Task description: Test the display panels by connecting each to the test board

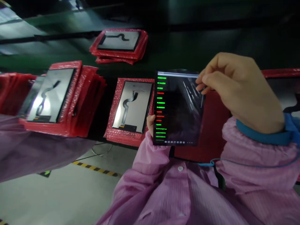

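My left hand [151, 123] holds a lit screen panel [179, 109] from below and its left edge; only part of the thumb side shows, the other fingers are hidden behind the panel. Green and red lines of text run down the panel's left side. At the panel's upper right corner my right hand [225, 75] is closed, with thumb and fingertips pinched together; what they hold, if anything, is too small to tell. A blue band circles the right wrist. Just left of the lit panel, another panel [136, 106] with a black flex cable lies face down on red bubble wrap [112, 125].
Stacked red bubble-wrap sleeves [85, 103] with a panel [52, 93] on top stand at the left, and a smaller stack [138, 56] lies further back. A red mat [215, 125] is under my right hand. Another person's sleeve [42, 147] reaches in at left.
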### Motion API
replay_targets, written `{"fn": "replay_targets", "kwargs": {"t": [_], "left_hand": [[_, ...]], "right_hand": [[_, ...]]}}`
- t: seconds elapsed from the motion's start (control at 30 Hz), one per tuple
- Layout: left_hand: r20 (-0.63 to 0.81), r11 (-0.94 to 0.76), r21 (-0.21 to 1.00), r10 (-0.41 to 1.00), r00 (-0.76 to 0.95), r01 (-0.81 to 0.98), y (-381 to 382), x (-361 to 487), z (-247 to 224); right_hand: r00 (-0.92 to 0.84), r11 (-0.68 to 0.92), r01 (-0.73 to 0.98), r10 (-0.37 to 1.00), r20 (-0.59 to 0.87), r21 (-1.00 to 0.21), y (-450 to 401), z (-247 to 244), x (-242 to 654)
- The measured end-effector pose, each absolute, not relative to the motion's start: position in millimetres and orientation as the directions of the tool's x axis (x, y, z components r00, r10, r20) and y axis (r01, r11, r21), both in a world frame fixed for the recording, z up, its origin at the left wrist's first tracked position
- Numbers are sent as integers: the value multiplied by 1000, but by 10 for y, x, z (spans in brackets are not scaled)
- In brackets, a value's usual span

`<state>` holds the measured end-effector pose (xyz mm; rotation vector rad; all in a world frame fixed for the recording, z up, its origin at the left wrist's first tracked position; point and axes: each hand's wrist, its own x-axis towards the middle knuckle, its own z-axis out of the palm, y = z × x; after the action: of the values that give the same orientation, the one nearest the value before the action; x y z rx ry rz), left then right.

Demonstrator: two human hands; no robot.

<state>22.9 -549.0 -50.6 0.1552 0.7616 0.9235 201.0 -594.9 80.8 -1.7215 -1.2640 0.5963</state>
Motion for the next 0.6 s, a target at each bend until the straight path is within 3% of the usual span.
{"fn": "replay_targets", "kwargs": {"t": [0.17,0.27,0.43,0.6], "left_hand": [[-462,618,337,766,448,-710,-5460,207,-558],[-389,611,299,779,491,-733,-5462,186,-637],[-329,581,317,808,488,-750,-5488,192,-701],[-270,578,323,815,512,-749,-5502,216,-677]], "right_hand": [[454,-130,715,833,316,-687,-5980,819,1955],[364,-100,835,838,406,-541,-6015,850,1904],[41,63,959,934,355,-275,-6030,734,1835],[-69,149,962,945,320,-230,-5945,452,1819]]}}
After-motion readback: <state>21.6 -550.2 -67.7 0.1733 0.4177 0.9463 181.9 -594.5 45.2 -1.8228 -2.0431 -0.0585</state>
